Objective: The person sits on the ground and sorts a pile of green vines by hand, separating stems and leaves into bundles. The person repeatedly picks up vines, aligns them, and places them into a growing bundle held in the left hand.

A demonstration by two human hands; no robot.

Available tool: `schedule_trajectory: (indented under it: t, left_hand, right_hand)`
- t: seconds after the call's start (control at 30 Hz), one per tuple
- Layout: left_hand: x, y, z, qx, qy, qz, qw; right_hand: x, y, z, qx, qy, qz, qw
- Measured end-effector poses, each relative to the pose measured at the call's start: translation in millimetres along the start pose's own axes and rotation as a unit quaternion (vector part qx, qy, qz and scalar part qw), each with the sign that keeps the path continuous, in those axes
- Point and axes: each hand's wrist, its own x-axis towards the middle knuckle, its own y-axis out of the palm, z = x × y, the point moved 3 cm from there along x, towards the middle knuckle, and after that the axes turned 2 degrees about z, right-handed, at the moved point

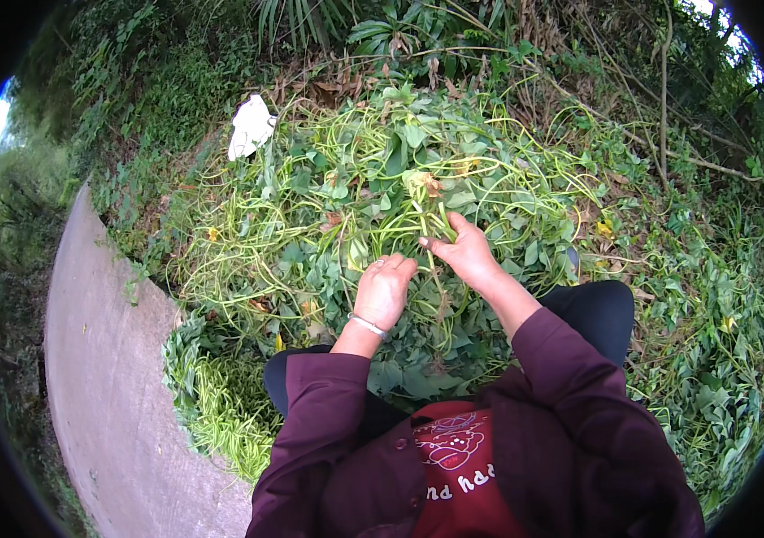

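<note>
A broad heap of leafy green vines (328, 175) with long pale stems lies before me. My right hand (469, 252) is closed around several thick green stems (428, 218), its thumb and fingers pinching them near the middle of the heap. Just left of it, my left hand (385, 286) is bent over the vines with its fingers curled, a ring and a silver bracelet on it. What its fingertips touch is hidden beneath the hand. Brown, wilted leaf matter (430, 183) sits at the upper end of the stems.
A white cloth or bag (251, 128) lies at the heap's upper left edge. A dense pile of cut green stems (227, 410) sits beside my left leg, next to a concrete path (120, 376). Shrubs and thin branches (664, 101) stand behind; more leafy vines (711, 403) lie at right.
</note>
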Motion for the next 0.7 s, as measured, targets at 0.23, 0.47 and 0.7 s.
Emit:
schedule_trajectory:
  t: [0.23, 0.47, 0.7]
  left_hand:
    - [-9, 6, -13, -0.073, -0.047, 0.035, 0.996]
    - [2, -22, -9, -0.137, -0.070, -0.071, 0.986]
    - [6, -13, -1, -0.099, -0.049, -0.041, 0.993]
  right_hand:
    - [15, 3, 9, -0.144, -0.086, -0.097, 0.981]
    - [21, -17, 6, 0.157, 0.105, 0.098, 0.977]
    - [-15, 0, 6, 0.255, 0.163, 0.202, 0.931]
